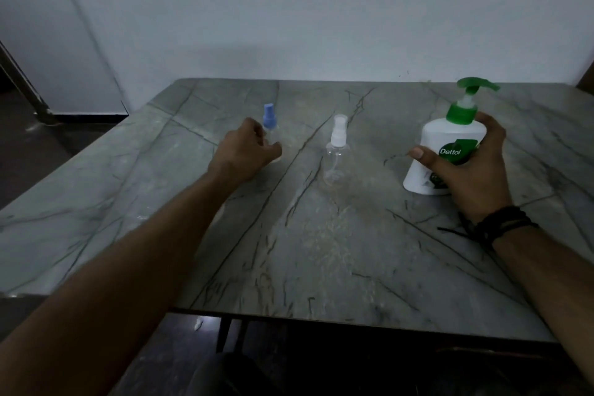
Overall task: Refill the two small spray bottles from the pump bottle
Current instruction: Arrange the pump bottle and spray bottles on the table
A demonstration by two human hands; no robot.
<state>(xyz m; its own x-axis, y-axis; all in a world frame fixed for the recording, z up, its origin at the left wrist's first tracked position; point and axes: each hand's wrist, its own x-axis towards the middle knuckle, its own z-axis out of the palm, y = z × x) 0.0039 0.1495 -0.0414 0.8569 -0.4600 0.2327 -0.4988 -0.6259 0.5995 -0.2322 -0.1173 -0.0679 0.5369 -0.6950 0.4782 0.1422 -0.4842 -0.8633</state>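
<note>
one grey-green veined marble table [321, 251] against a pale wall. three bottles on it, all upright: two small clear plastic spray bottles, one white plastic pump bottle with green pump head and green label [450, 151]. the small clear spray bottle with the blue cap [269, 120] stands far left, the small clear spray bottle with the white cap [337, 151] in the middle, untouched, looks empty. pump bottle at right, base on the table. two bare hands. left hand [246, 151] curled around the blue-cap bottle's body, fingers closed on it, bottle mostly hidden behind the hand. right hand [472, 167] wrapped around the pump bottle, thumb across the front label, fingers behind. black cord bracelets [496, 223] on the right wrist.
</note>
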